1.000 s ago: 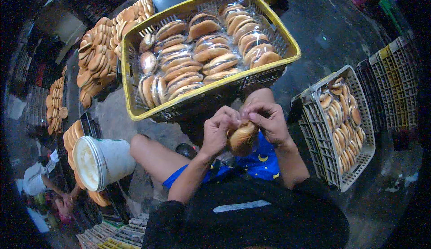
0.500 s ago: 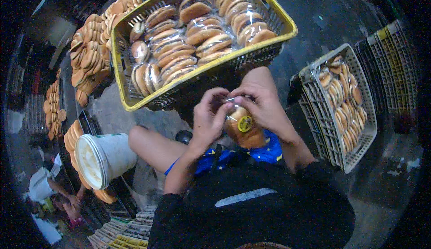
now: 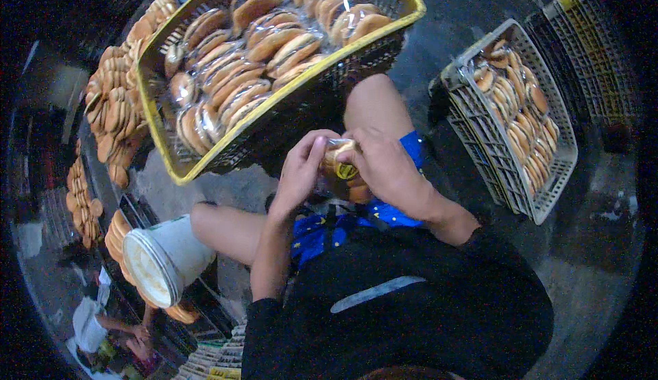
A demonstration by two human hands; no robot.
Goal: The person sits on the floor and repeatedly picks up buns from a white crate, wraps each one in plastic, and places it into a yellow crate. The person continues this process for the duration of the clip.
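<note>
Over my lap, a clear plastic bag of buns with a round yellow label is between my two hands. My left hand pinches the bag's upper left edge. With fingers curled, my right hand grips the other side near the label. Part of the bag is hidden behind the fingers. Just beyond my knees stands a yellow-rimmed crate, filled with rows of bagged buns.
A grey crate of buns tops a stack on the right, with more stacked crates behind. At left are a white bucket and heaps of unbagged buns. Another person works at lower left.
My view has shifted, so the yellow-rimmed crate sits further left and higher. The bag is tilted differently, and my right hand now covers more of its side by the label.
</note>
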